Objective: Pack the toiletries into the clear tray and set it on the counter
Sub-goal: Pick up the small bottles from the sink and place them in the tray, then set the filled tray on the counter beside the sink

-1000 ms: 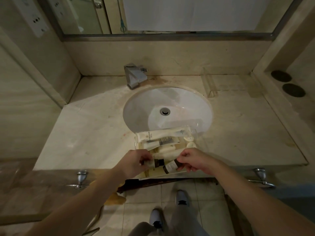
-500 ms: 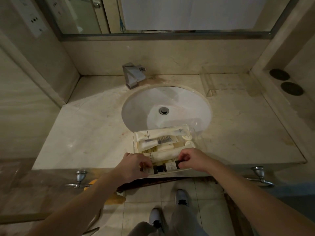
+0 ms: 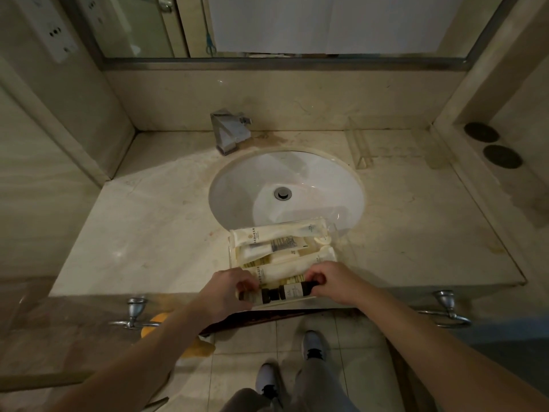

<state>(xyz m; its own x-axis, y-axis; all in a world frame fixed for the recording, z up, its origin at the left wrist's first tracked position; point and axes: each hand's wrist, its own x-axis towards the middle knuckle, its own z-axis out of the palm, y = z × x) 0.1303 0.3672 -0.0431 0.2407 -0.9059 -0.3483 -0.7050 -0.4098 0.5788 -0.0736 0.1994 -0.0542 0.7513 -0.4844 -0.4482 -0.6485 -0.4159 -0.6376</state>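
L hand [image 3: 228, 289] fingers curled on dark bottle [image 3: 252, 295]; R hand [image 3: 329, 281] pinches 2nd bottle [image 3: 294, 289] in tray [image 3: 230, 251]

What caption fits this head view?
Both hands, left and right, set two small dark bottles into the clear plastic tray.

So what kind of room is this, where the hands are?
It looks like a bathroom, maybe in a hotel. There is a white sink with a metal faucet set in a stone counter, a big mirror on the wall above, and a clear tray of little toiletries.
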